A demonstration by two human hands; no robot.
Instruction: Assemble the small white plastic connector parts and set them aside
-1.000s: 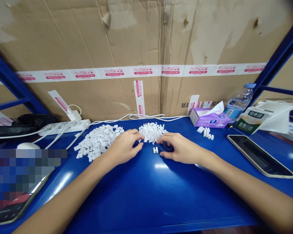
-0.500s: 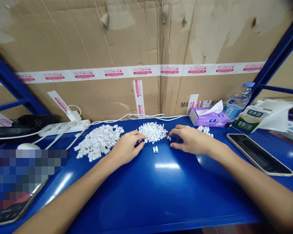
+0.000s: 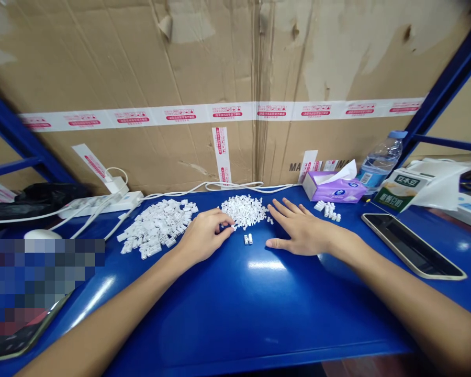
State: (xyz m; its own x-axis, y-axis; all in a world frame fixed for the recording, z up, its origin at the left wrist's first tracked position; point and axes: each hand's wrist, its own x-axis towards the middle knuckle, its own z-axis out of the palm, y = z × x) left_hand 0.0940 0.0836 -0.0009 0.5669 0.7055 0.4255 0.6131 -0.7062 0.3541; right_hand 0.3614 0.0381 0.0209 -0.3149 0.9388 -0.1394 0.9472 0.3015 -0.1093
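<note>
My left hand (image 3: 204, 234) is curled, thumb and forefinger pinched together at the lower left edge of a pile of small white plastic pieces (image 3: 246, 208). A small white plastic piece (image 3: 233, 227) shows at those fingertips. Just right of that pile, my right hand (image 3: 300, 229) lies palm down with its fingers spread, holding nothing. A few loose bits (image 3: 270, 220) are near its fingertips. Between the hands sits a white and clear connector-like part (image 3: 248, 239). Left of my left hand is a bigger heap of white, blocky plastic housings (image 3: 157, 225).
Behind my right hand are a small group of white parts (image 3: 328, 210), a purple tissue pack (image 3: 333, 187) and a water bottle (image 3: 381, 162). A phone (image 3: 412, 246) lies to the right. A power strip (image 3: 102, 204) with cables stands at the left, before a cardboard wall (image 3: 141, 63).
My right hand has opened from a curled shape to spread fingers, and the white parts behind it now show more. My left hand keeps its pinch in nearly the same place.
</note>
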